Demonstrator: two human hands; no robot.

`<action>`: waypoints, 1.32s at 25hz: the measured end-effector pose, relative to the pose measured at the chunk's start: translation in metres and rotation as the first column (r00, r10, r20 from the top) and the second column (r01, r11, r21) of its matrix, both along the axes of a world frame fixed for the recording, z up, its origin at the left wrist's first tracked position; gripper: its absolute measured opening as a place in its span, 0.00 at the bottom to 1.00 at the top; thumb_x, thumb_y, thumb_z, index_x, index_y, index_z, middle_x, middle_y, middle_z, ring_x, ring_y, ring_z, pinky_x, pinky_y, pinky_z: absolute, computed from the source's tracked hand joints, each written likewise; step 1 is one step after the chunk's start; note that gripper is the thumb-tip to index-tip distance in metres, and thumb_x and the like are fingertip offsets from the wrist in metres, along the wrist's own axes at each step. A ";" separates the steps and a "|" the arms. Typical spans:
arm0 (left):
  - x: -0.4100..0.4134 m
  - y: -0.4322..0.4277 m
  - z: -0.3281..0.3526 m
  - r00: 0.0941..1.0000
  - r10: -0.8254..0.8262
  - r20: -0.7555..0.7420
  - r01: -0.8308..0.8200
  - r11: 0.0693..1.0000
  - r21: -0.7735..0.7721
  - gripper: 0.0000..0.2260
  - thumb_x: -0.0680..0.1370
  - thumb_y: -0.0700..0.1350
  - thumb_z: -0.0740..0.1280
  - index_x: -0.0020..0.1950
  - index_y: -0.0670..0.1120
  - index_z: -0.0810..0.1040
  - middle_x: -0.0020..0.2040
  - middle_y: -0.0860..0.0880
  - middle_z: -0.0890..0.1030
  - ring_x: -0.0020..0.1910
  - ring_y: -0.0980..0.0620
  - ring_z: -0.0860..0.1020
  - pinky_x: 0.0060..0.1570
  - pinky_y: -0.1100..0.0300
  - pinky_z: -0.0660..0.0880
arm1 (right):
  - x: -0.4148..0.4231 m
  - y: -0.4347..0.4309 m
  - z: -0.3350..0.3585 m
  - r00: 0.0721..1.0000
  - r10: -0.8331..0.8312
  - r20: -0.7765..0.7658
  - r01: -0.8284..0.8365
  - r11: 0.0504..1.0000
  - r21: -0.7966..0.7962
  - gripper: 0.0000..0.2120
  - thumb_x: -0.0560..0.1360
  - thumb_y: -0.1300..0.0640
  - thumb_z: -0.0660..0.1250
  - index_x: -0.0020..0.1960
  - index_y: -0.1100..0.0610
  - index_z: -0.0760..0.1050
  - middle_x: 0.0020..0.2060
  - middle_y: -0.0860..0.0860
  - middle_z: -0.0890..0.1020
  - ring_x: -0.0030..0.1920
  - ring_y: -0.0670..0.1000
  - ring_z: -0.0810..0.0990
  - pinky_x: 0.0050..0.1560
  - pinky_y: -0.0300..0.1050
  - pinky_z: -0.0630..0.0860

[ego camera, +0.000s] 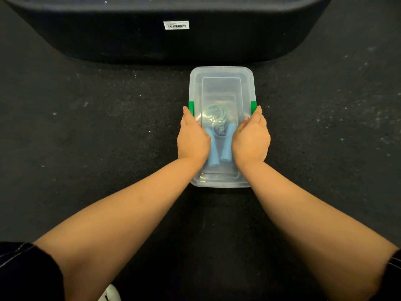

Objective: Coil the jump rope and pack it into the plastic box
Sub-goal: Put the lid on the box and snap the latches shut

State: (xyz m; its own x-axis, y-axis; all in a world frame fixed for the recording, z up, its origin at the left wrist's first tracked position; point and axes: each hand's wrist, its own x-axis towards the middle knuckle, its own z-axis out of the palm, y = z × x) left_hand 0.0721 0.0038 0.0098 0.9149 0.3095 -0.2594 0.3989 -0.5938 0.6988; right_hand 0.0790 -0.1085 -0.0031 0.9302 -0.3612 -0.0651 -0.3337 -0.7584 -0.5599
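A clear plastic box with its clear lid on rests on the dark floor at the centre. Green latches sit on its left side and right side. Through the lid I see the jump rope: a greenish coil and two light blue handles lying side by side. My left hand lies on the lid's left edge, fingertips by the left latch. My right hand lies on the right edge, fingertips by the right latch. Both hands press flat on the lid and cover part of the handles.
A large black moulded base with a white barcode label stands just beyond the box. The floor is black speckled rubber. A white shoe tip shows at the bottom edge.
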 end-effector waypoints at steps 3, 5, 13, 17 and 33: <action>-0.001 0.001 -0.002 0.999 -0.046 -0.009 0.046 0.999 0.010 0.27 0.81 0.42 0.52 0.77 0.44 0.44 0.78 0.44 0.54 0.70 0.42 0.66 0.63 0.48 0.68 | 0.001 -0.003 0.001 0.998 0.058 -0.040 -0.058 0.998 0.011 0.27 0.81 0.55 0.52 0.76 0.62 0.49 0.74 0.59 0.61 0.67 0.60 0.69 0.60 0.52 0.68; -0.001 0.000 -0.006 0.991 -0.133 -0.009 0.133 0.976 0.174 0.26 0.81 0.45 0.50 0.76 0.42 0.43 0.78 0.44 0.49 0.76 0.44 0.54 0.72 0.46 0.58 | 0.000 -0.008 0.001 0.985 0.162 -0.055 -0.164 0.986 -0.020 0.31 0.81 0.51 0.53 0.76 0.63 0.45 0.76 0.59 0.53 0.74 0.59 0.59 0.68 0.51 0.62; 0.011 -0.002 -0.016 0.884 -0.450 -0.129 0.428 0.663 0.614 0.28 0.80 0.55 0.42 0.76 0.42 0.41 0.78 0.38 0.45 0.77 0.42 0.41 0.73 0.43 0.40 | 0.005 -0.020 -0.004 0.881 0.451 -0.142 -0.472 0.821 -0.323 0.33 0.80 0.42 0.46 0.77 0.61 0.45 0.77 0.60 0.46 0.76 0.56 0.41 0.75 0.53 0.42; 0.023 -0.009 -0.017 0.876 -0.458 -0.151 0.440 0.631 0.639 0.27 0.80 0.54 0.41 0.76 0.43 0.39 0.77 0.35 0.43 0.76 0.40 0.40 0.73 0.42 0.39 | 0.016 -0.015 -0.004 0.846 0.502 -0.178 -0.530 0.755 -0.385 0.29 0.80 0.46 0.43 0.77 0.60 0.45 0.76 0.61 0.48 0.76 0.56 0.41 0.74 0.55 0.40; 0.034 -0.009 -0.013 0.858 -0.458 -0.234 0.497 0.621 0.606 0.27 0.80 0.54 0.41 0.75 0.45 0.35 0.76 0.36 0.39 0.76 0.41 0.37 0.74 0.40 0.42 | 0.029 -0.018 -0.002 0.814 0.531 -0.237 -0.581 0.737 -0.346 0.29 0.81 0.46 0.42 0.77 0.58 0.42 0.76 0.62 0.45 0.76 0.57 0.40 0.74 0.58 0.42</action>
State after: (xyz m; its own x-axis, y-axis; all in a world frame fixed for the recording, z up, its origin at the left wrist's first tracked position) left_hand 0.1062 -0.0048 -0.0036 0.9727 -0.0618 -0.2236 -0.0453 -0.9959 0.0780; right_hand 0.1082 -0.1262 -0.0055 0.9675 0.2002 -0.1545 0.1742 -0.9705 -0.1665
